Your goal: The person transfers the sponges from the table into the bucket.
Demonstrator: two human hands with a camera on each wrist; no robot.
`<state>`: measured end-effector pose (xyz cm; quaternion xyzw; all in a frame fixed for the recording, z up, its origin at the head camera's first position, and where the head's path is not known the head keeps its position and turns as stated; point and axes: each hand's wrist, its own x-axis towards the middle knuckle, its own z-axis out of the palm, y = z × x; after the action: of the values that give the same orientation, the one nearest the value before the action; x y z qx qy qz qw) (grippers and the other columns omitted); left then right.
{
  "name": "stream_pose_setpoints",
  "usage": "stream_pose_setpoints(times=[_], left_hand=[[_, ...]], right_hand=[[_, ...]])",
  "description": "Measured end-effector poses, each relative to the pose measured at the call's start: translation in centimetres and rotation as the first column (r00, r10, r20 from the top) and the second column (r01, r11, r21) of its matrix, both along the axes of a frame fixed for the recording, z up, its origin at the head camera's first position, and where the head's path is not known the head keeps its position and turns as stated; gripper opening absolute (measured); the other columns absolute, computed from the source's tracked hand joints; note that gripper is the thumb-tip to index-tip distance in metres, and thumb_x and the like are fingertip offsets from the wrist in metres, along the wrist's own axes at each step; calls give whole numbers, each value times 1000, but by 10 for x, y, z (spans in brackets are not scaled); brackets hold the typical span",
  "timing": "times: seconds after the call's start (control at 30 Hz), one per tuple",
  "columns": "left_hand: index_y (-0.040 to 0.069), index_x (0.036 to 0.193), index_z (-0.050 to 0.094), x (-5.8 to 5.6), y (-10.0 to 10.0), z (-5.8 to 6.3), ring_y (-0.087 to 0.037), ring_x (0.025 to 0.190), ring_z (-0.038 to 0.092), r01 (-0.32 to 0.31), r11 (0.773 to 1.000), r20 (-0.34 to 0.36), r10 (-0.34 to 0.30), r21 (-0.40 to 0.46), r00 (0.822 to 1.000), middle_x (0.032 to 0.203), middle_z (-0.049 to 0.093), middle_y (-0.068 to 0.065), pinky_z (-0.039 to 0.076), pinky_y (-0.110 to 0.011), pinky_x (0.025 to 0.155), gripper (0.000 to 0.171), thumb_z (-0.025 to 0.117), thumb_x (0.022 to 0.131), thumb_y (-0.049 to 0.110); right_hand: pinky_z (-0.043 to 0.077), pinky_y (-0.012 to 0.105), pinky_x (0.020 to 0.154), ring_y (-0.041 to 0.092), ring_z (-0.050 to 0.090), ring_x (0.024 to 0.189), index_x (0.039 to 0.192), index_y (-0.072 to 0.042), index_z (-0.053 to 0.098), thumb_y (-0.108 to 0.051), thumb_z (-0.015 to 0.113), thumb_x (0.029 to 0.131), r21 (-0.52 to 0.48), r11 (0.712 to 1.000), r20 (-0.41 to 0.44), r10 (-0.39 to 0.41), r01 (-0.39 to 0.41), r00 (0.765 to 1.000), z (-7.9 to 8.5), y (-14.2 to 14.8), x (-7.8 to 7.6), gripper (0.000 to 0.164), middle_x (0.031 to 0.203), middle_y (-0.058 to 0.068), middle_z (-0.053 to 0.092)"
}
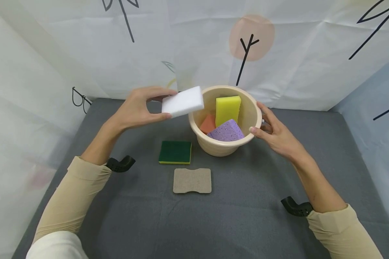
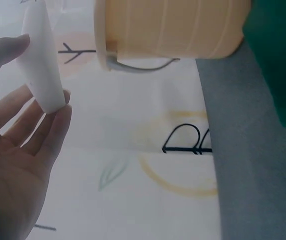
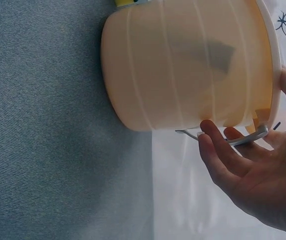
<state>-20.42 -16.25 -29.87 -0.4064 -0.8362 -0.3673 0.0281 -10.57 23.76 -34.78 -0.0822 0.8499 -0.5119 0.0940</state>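
My left hand (image 1: 139, 108) pinches a white sponge (image 1: 183, 101) between thumb and fingers, above the left rim of a cream bucket (image 1: 214, 146). In the left wrist view the white sponge (image 2: 40, 60) is seen edge-on in the fingers. My right hand (image 1: 277, 133) holds the bucket's right rim, and the right wrist view shows its fingers beside the metal handle (image 3: 247, 137). Inside the bucket are a yellow sponge (image 1: 227, 109), a purple sponge (image 1: 227, 131) and an orange sponge (image 1: 208, 124), partly hidden.
A green scouring sponge (image 1: 175, 151) with a yellow underside lies on the grey cloth (image 1: 233, 216), left of the bucket. Nearer to me lies a flat beige notched piece (image 1: 192, 181). White printed curtains (image 1: 201, 43) stand behind and at both sides.
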Motion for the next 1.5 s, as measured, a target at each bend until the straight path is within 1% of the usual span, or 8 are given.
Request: stream_pose_setpoints(times=[0.23, 0.57, 0.63, 0.8, 0.87, 1.1, 1.3, 1.5], left_hand=[[11, 133, 65, -2, 28, 8, -13, 108, 63, 82, 997, 37, -83, 10, 996, 130, 64, -1, 51, -31, 96, 58, 85, 79, 19], [9, 128, 68, -6, 62, 4, -12, 105, 63, 172, 984, 24, -173, 49, 985, 125, 67, -3, 53, -30, 91, 56, 87, 76, 22], [8, 127, 68, -5, 66, 2, -12, 105, 62, 184, 981, 32, -187, 61, 982, 124, 67, -2, 53, -29, 90, 57, 88, 75, 21], [8, 128, 68, -4, 76, -1, -11, 109, 59, 205, 977, 53, -208, 64, 977, 125, 67, -1, 52, -27, 91, 58, 89, 75, 22], [8, 128, 68, -3, 80, -2, -12, 110, 59, 210, 976, 59, -213, 58, 975, 126, 66, -2, 52, -27, 92, 59, 89, 75, 22], [7, 128, 67, 0, 90, -9, -13, 107, 59, 227, 973, 33, -228, 40, 973, 126, 66, -3, 52, -27, 91, 59, 88, 75, 24], [10, 127, 68, 2, 94, -16, -10, 109, 58, 218, 976, 2, -218, -11, 976, 126, 66, 0, 50, -27, 89, 63, 89, 74, 35], [10, 128, 68, 3, 97, -18, -12, 114, 58, 223, 973, -25, -225, -62, 974, 126, 66, -2, 48, -30, 91, 64, 89, 73, 36]], right_hand=[[40, 60, 102, 40, 48, 131, 160, -34, 6, -24, 62, 100, 8, 1000, -15, 18, -18, 1000, 1, 3, -1, 84, 153, 20, 34], [41, 58, 102, 42, 46, 133, 161, -32, 4, -22, 60, 101, 7, 1000, -18, 29, -29, 999, 2, 3, 2, 83, 154, 22, 33], [43, 52, 102, 41, 46, 133, 161, -31, 4, -22, 60, 101, 10, 999, -20, 31, -31, 999, 2, 3, 2, 83, 154, 21, 33], [47, 24, 94, 40, 47, 132, 161, -32, 5, -22, 60, 101, 9, 1000, -23, 28, -28, 999, 2, 4, 2, 82, 153, 21, 34], [46, 21, 93, 40, 46, 132, 161, -32, 5, -22, 60, 101, 4, 1000, -23, 29, -29, 999, 2, 4, 2, 82, 153, 21, 33], [41, 57, 103, 42, 44, 134, 161, -32, 4, -23, 60, 101, -5, 1000, -16, 18, -18, 1000, 0, 2, 3, 82, 154, 22, 32], [39, 60, 104, 43, 43, 134, 161, -31, 3, -23, 60, 101, -8, 1000, -20, 17, -17, 1000, 1, 2, 3, 82, 154, 23, 31], [39, 61, 104, 43, 43, 135, 161, -31, 2, -24, 59, 102, 2, 1000, -13, 27, -27, 1000, 3, 1, 4, 82, 153, 23, 31]])
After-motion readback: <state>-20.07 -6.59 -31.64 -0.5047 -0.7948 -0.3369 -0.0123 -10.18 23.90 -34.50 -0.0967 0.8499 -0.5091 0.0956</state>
